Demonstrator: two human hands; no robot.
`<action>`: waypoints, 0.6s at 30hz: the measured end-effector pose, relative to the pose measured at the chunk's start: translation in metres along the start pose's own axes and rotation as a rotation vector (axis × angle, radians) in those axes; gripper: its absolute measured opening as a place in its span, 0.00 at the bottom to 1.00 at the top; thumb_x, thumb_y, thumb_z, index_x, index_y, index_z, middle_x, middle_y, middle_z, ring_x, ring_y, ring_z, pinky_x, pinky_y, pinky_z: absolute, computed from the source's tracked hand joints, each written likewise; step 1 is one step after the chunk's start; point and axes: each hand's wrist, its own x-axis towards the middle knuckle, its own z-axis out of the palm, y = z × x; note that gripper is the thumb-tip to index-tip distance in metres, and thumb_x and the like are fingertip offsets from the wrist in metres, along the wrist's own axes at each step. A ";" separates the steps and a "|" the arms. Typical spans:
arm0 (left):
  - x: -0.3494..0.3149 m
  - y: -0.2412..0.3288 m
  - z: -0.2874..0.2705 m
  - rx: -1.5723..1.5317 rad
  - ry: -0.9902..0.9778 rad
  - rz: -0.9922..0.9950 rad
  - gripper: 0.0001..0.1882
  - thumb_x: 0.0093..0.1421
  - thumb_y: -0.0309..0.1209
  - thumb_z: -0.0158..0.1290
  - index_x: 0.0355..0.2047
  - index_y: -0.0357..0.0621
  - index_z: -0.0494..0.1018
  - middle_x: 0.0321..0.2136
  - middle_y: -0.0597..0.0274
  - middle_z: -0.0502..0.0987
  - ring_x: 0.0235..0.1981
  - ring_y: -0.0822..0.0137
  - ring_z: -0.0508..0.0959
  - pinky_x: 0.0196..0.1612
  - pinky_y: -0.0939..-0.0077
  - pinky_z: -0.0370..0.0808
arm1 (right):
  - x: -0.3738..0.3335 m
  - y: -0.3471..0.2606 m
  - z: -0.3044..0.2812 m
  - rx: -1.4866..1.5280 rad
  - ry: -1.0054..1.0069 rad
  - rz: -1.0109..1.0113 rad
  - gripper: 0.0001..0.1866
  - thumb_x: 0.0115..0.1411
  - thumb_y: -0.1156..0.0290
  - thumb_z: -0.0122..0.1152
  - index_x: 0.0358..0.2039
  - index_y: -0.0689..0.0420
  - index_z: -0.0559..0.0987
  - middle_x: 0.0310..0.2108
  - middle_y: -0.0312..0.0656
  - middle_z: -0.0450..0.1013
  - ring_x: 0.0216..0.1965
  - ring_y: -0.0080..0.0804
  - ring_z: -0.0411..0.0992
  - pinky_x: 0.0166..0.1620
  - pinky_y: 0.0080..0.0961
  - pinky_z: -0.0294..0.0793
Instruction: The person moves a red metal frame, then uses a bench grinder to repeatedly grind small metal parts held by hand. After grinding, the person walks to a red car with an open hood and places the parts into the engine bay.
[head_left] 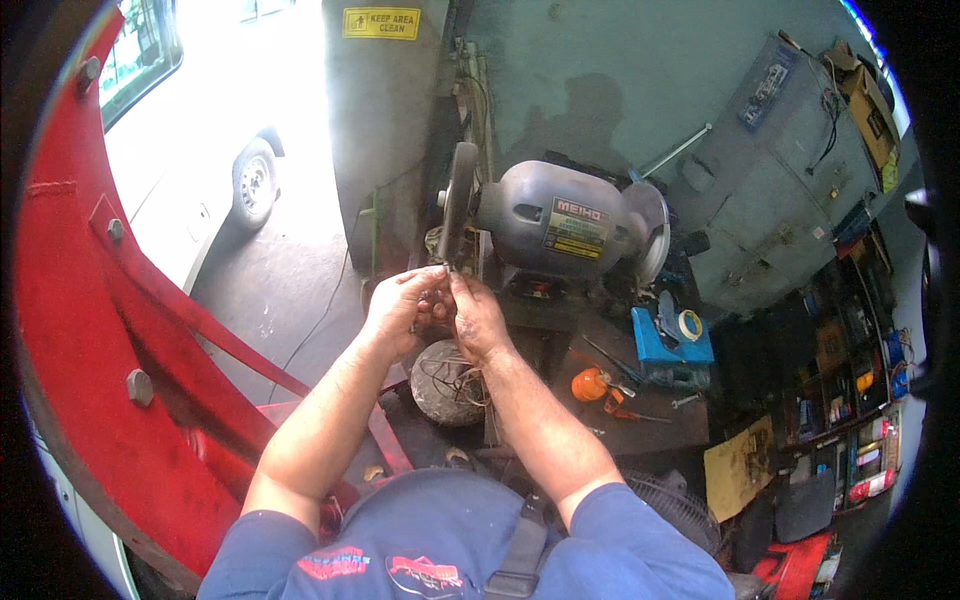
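Both hands meet just below the dark left wheel (pixel 459 200) of a grey bench grinder (pixel 530 205). My left hand (pixel 405 305) is closed in a pinch, fingertips at the wheel's lower edge. Beside it, my right hand (pixel 478 315) pinches at the same spot, thumb and fingers pressed together. A tiny dark piece seems to sit between the fingertips, too small to name. Whether it touches the wheel I cannot tell. The grinder's other wheel (pixel 655 235), paler, is at its right end. Below the hands is a rounded grey object (pixel 445 385) with wire-like strands on it.
A large red steel frame (pixel 140 330) fills the left side. Right of my forearm, a bench (pixel 650 425) carries an orange oil can (pixel 590 384), tools and a blue case (pixel 655 345) with a tape roll (pixel 690 324). Cluttered shelves (pixel 840 390) line the right; a white vehicle (pixel 200 150) stands beyond.
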 end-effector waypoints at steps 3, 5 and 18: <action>0.002 0.000 -0.004 0.035 -0.003 -0.013 0.09 0.59 0.35 0.56 0.33 0.43 0.75 0.22 0.68 0.74 0.15 0.78 0.68 0.14 0.88 0.59 | 0.000 -0.012 0.002 -0.145 0.013 0.061 0.16 0.70 0.60 0.42 0.36 0.56 0.74 0.26 0.32 0.70 0.25 0.21 0.68 0.30 0.19 0.68; 0.005 0.001 -0.007 0.024 -0.008 -0.026 0.09 0.59 0.35 0.56 0.33 0.44 0.75 0.22 0.68 0.74 0.15 0.78 0.68 0.14 0.88 0.59 | -0.001 -0.018 0.003 -0.168 0.011 0.106 0.15 0.69 0.60 0.43 0.36 0.57 0.74 0.27 0.33 0.71 0.25 0.22 0.69 0.31 0.20 0.69; 0.008 0.000 -0.020 -0.018 -0.149 -0.064 0.09 0.62 0.36 0.53 0.36 0.45 0.74 0.24 0.66 0.77 0.18 0.76 0.75 0.13 0.89 0.62 | 0.010 -0.008 0.006 0.062 0.008 0.127 0.11 0.66 0.60 0.48 0.28 0.51 0.71 0.22 0.28 0.64 0.23 0.20 0.64 0.28 0.18 0.66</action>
